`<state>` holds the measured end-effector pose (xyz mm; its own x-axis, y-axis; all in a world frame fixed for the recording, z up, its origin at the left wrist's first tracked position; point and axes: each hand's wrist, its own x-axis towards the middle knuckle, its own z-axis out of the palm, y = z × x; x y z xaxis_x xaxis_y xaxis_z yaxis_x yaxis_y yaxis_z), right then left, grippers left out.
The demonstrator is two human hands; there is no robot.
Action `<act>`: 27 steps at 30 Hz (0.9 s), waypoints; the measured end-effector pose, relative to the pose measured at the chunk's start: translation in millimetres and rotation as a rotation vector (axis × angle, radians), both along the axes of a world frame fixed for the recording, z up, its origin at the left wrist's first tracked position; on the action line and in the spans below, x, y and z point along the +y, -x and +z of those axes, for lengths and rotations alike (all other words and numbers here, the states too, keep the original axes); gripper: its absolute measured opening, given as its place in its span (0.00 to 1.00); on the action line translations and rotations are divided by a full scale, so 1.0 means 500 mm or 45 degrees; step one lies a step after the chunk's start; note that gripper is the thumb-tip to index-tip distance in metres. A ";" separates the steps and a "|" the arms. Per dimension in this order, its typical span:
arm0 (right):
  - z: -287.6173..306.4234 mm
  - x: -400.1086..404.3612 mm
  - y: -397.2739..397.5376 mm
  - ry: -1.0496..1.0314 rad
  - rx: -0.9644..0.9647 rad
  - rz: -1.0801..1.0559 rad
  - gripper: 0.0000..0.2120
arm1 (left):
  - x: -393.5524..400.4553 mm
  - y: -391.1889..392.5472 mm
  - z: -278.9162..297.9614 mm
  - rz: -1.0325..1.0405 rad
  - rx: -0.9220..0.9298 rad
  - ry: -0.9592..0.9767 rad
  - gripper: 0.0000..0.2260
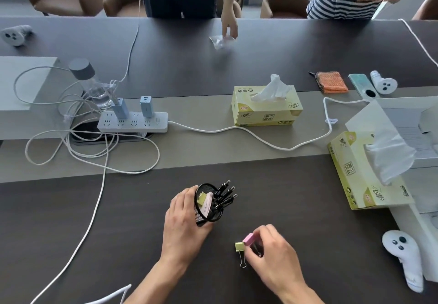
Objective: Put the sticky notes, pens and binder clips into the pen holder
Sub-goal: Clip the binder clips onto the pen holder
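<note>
Gripping the black mesh pen holder [208,205] with my left hand [183,223], fingers wrapped around its left wall and base; it is tilted, mouth facing up and toward the right. Inside it: black pens [225,196] fanned out over the far-right rim, a pink sticky-note pad [206,205] against the left wall, and a yellow-green binder clip [202,196] next to the pad. My right hand [272,254] is pinched on a pink binder clip [248,239], held by thumb and fingertips just off the dark table [118,220]. A second yellow binder clip [239,247] lies on the table touching the pink one's left side, wire handle pointing toward me. Holder and loose clips are near each other, with bare tabletop between. Open room: dark surface clear to the left of the holder up to a white cable [90,220] running diagonally; clear to the right up to a tissue box [365,175] and a white controller [403,254] near the right edge. Further back, across the lighter centre strip: a power strip [132,121] with tangled leads, and another tissue box [266,107], both well apart from my hands.
</note>
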<state>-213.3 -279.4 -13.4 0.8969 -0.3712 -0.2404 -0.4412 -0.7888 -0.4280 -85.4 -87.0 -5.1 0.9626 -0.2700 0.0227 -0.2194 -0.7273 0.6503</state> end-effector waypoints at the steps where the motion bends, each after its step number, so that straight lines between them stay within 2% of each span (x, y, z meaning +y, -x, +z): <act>1: -0.003 0.022 0.001 0.006 0.003 0.011 0.10 | 0.000 -0.001 0.001 0.004 -0.002 0.002 0.36; 6: -0.015 0.097 -0.007 0.217 0.140 0.109 0.16 | 0.001 -0.003 0.006 0.014 0.012 0.003 0.36; 10: -0.022 0.098 -0.018 0.231 0.093 0.134 0.15 | 0.006 -0.003 0.010 0.027 0.005 0.010 0.36; 15: -0.035 0.065 -0.025 -0.015 0.040 0.089 0.11 | 0.010 -0.002 0.012 0.037 0.019 0.015 0.35; 20: -0.040 0.036 -0.037 -0.349 0.059 -0.189 0.09 | 0.011 -0.001 0.011 0.037 0.030 0.012 0.35; 24: -0.048 0.018 -0.035 -0.389 0.010 -0.241 0.08 | 0.011 -0.001 0.011 0.037 0.036 0.017 0.36; 27: -0.048 0.024 -0.027 -0.382 -0.018 -0.194 0.12 | 0.012 -0.001 0.013 0.045 0.036 0.020 0.36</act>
<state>-199.9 -267.6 -37.6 0.8406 -0.4157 -0.3471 -0.5366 -0.5521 -0.6382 -85.0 -80.9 1.2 0.9718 -0.2356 -0.0004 -0.1752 -0.7237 0.6675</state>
